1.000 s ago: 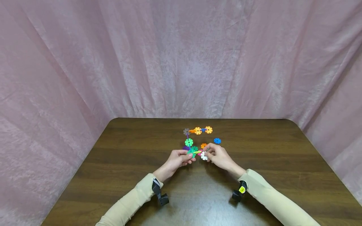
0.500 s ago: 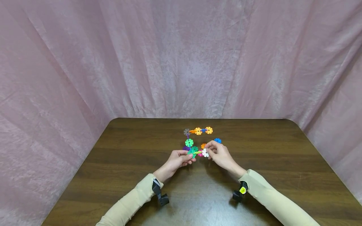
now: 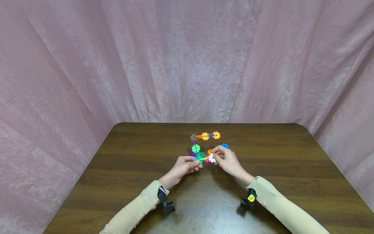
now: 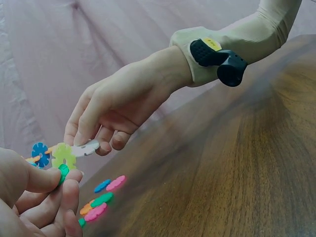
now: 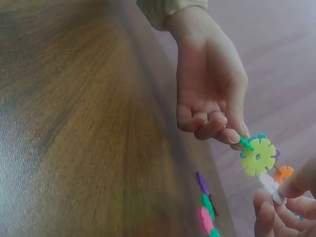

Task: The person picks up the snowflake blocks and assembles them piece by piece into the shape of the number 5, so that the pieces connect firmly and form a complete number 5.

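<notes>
Hanging across the whole background of my remote feed, a pink curtain [image 3: 187,58] stands behind a brown wooden table [image 3: 122,156]. Two cream sleeves [image 3: 135,204] reach over it from the near side, each with a black wrist camera [image 3: 166,201] strapped at the cuff. I find the left hand [image 3: 179,169] with thumb and fingers clamped on a green disc [image 4: 63,174], and the right hand [image 3: 230,162] pinching a white disc [image 3: 212,158]; the two hands are apart, facing each other. A chain of slotted discs [image 3: 195,148] runs from the left hand's grip away from the person, then turns right at a grey disc [image 3: 193,137] to a light orange disc [image 3: 216,135]. Between the hands stands a yellow-green disc [image 5: 258,157], joined to the green one and nearly edge-on to the head camera. On the table I note a blue disc [image 3: 225,145], a pink disc [image 3: 207,159] and others. The white disc's rim meets the yellow-green disc; whether their slots interlock I cannot confirm. I judge the step in hand to be joining the white disc to the chain's near end. The next move calls for lining slot to slot, then pressing the white disc inward with modest force while the left hand braces; a hard push could loosen a neighbouring joint.
</notes>
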`<act>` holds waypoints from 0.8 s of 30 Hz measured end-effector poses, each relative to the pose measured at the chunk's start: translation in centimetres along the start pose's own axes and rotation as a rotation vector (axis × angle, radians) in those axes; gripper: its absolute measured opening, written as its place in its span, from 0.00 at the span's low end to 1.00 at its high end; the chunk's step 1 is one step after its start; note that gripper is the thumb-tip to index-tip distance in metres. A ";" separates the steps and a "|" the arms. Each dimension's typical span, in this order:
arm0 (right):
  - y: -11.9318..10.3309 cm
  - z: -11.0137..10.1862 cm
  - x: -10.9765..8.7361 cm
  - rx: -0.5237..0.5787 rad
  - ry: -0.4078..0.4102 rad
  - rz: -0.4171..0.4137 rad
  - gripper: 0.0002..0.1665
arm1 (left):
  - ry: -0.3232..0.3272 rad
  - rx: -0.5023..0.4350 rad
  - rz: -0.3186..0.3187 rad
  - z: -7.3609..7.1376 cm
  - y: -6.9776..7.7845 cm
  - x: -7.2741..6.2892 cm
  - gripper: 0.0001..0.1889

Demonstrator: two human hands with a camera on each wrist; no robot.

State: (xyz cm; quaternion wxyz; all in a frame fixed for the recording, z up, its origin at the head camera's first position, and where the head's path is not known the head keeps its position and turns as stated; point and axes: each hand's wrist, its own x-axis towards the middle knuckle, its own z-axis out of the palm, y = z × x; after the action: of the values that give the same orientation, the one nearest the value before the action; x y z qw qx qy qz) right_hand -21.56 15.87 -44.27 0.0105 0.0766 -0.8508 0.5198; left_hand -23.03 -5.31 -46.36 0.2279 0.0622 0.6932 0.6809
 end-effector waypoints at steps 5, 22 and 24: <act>-0.1 0.0 0.0 0.001 0.000 0.001 0.06 | -0.002 0.001 0.002 0.0 -0.1 0.0 0.14; -0.3 0.2 -0.2 0.028 -0.045 -0.018 0.07 | 0.005 0.025 0.009 0.1 -0.1 -0.1 0.14; -0.3 0.2 -0.2 0.035 -0.056 -0.014 0.08 | 0.009 0.024 0.020 0.0 -0.2 0.0 0.14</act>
State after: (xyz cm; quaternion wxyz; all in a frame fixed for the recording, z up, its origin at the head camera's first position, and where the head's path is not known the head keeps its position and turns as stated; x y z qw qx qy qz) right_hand -21.29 15.63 -44.09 -0.0112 0.0974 -0.8409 0.5323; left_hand -22.95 -5.29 -46.53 0.2172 0.0691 0.7018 0.6750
